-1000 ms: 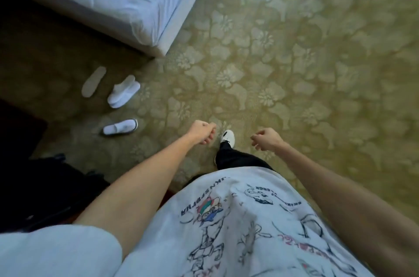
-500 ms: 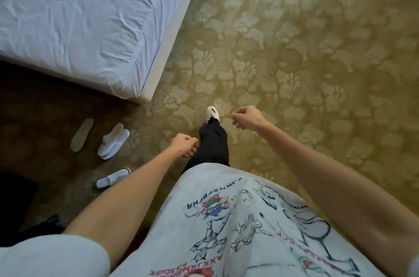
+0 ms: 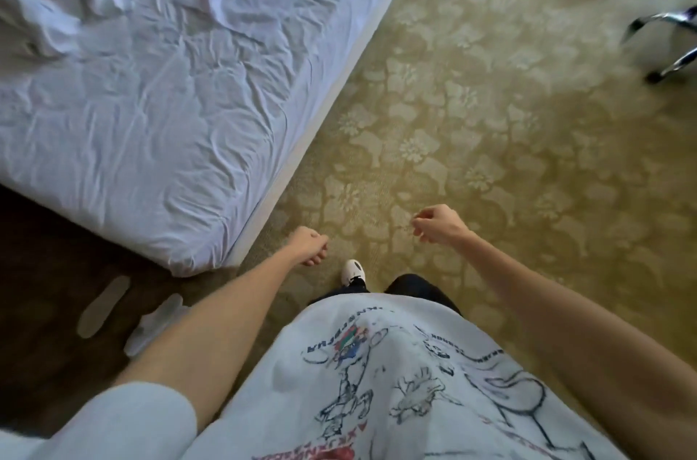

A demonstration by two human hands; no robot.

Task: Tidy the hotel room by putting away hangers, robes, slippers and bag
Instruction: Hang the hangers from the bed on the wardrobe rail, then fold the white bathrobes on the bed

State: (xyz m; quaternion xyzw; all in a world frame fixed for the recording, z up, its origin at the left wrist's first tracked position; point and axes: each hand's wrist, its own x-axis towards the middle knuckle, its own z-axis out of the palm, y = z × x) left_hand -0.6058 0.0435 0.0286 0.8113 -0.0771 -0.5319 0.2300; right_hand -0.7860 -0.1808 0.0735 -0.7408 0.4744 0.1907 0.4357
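White flat hotel slippers (image 3: 151, 327) lay on the dark floor below the bed corner, partly behind the left forearm. Left hand (image 3: 310, 245) and right hand (image 3: 435, 224) hung loosely curled, holding nothing, above the gold floral-patterned carpet (image 3: 490, 128). White wrinkled-sheeted bed (image 3: 158, 90) stood at left.

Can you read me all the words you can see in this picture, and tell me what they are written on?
T-shirt: dark letters by the cartoon figure, upside down to the camera and too blurred to read.
T-shirt, right side: a second curved line of dark letters, too small and blurred to read.
T-shirt, bottom edge: red letters, cut off and blurred, not readable.
Bed sheet, carpet, slippers: no words.
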